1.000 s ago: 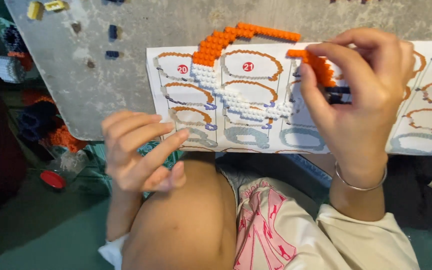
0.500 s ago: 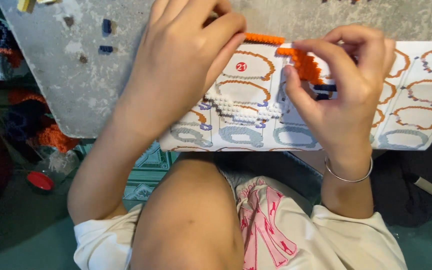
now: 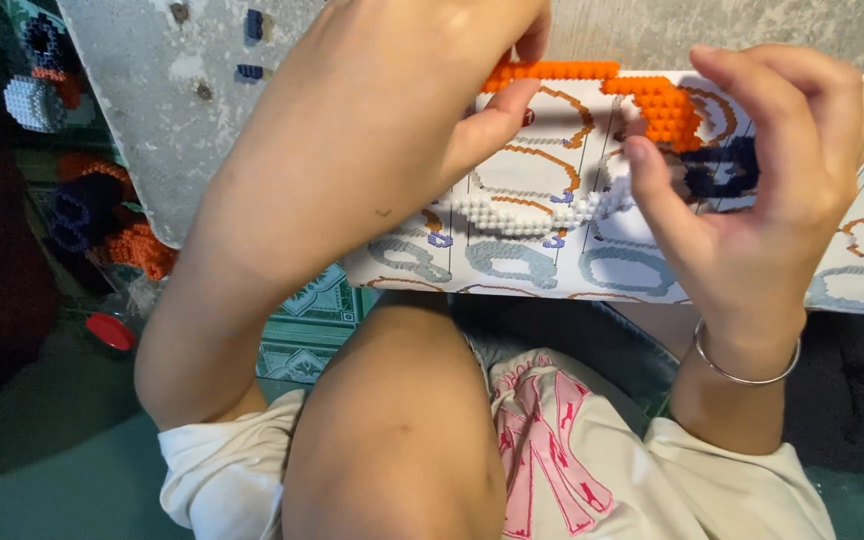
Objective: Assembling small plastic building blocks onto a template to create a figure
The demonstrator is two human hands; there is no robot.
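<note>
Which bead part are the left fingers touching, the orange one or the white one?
The orange strip along the top. The left hand pinches its end; the white curve lies lower, untouched.

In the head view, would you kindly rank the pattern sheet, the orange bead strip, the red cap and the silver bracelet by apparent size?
1. Pattern sheet
2. Orange bead strip
3. Silver bracelet, though it sits nearer the camera
4. Red cap

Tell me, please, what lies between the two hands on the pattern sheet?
In the head view, between the left hand and right hand lie orange beads and a white bead row on the pattern sheet.
</note>
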